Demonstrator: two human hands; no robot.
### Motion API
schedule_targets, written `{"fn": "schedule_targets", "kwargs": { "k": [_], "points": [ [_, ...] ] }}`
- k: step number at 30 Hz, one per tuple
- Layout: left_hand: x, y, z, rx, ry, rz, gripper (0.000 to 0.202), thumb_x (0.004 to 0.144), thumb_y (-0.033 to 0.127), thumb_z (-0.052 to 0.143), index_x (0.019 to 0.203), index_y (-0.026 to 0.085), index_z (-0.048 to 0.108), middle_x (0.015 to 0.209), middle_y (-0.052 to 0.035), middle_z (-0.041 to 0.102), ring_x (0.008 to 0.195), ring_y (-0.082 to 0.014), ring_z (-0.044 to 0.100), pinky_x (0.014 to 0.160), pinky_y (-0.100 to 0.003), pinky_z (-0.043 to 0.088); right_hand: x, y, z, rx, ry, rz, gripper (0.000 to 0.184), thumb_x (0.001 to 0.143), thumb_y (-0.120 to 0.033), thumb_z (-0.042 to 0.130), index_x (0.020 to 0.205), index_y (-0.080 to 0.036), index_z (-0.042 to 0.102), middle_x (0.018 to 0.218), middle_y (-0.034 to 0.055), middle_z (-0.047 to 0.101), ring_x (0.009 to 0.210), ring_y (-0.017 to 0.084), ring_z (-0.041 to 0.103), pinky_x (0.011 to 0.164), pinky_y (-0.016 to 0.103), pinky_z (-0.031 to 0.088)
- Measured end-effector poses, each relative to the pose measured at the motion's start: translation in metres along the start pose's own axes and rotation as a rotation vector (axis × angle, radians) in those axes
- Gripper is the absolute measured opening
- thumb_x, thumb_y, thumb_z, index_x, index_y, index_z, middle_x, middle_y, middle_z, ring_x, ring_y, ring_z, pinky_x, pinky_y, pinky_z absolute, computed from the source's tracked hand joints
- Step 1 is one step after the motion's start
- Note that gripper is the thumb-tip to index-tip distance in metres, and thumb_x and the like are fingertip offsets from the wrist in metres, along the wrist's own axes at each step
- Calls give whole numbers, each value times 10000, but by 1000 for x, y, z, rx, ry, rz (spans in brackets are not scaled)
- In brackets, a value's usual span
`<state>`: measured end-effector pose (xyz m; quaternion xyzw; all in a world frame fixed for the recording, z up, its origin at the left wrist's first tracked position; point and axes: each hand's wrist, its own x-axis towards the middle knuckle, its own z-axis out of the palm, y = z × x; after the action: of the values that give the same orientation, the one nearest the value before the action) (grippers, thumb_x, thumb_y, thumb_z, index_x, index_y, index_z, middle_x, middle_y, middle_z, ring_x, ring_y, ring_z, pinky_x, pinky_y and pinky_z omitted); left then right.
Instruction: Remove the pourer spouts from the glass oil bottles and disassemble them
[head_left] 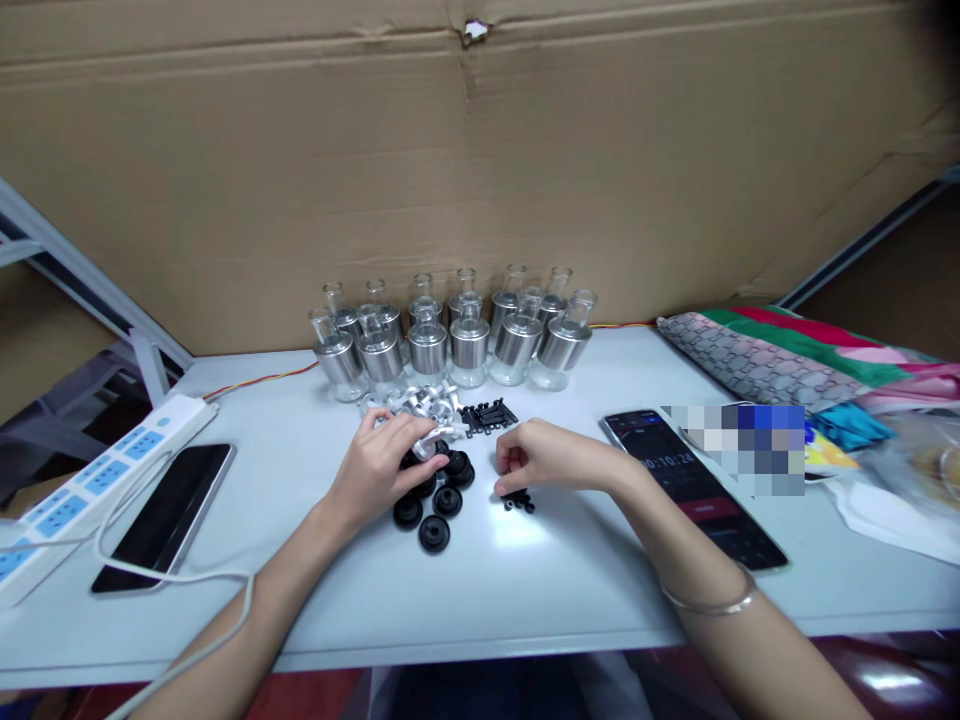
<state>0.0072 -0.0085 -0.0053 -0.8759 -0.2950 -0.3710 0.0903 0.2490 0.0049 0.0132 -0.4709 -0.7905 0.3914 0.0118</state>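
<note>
My left hand (pixel 379 465) is closed around a shiny silver piece (pixel 441 436), whose exact kind I cannot make out. It is over the edge of a group of round black caps (pixel 434 533) and close to a pile of similar silver pieces (pixel 427 402). With curled fingers, my right hand (pixel 541 456) reaches down to a small cluster of tiny black parts (pixel 519 503); whatever sits between its fingertips is hidden. Thin black strips (pixel 489 415) lie between and beyond the two hands. Several glass bottles with metal sleeves (pixel 469 345) stand in two rows at the back.
At left, a white power strip (pixel 112 480) and a dark phone (pixel 169 515) lie under a white cable (pixel 251 590). To the right are a phone with a running timer (pixel 694 490), plastic packaging (pixel 915 470) and a colourful cloth (pixel 795 350). A cardboard wall (pixel 390 190) closes off the back.
</note>
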Motion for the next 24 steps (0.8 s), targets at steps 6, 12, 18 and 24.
{"fn": "schedule_targets", "kwargs": {
  "k": [6,12,18,24],
  "points": [
    [0,0,1,-1,3,3,209,947,352,459,1002,156,502,831,-37,699,689,-135,619,766,-320,411,-1,1,-1,-7,-2,16,218,668,-308,760,751,-150,634,642,-14,580,596,123,510,551,238,362],
    [0,-1,1,7,6,9,213,948,354,455,994,151,504,828,-37,698,683,-135,617,766,-318,407,0,2,0,-41,-1,-6,361,602,-378,812,817,-158,624,681,-27,541,609,119,474,564,241,348],
    [0,-1,1,5,9,11,219,949,355,454,1000,148,508,834,-38,699,686,-134,619,770,-318,402,-3,6,-3,-66,-12,7,399,594,-386,810,861,-170,607,742,-19,537,649,131,484,590,247,362],
    [-1,-1,1,-6,6,7,223,946,356,460,1003,147,512,833,-39,698,686,-136,617,769,-317,401,-8,9,-5,-119,-66,28,529,518,-293,845,955,-196,564,889,2,526,761,158,503,662,255,398]
  ]
}}
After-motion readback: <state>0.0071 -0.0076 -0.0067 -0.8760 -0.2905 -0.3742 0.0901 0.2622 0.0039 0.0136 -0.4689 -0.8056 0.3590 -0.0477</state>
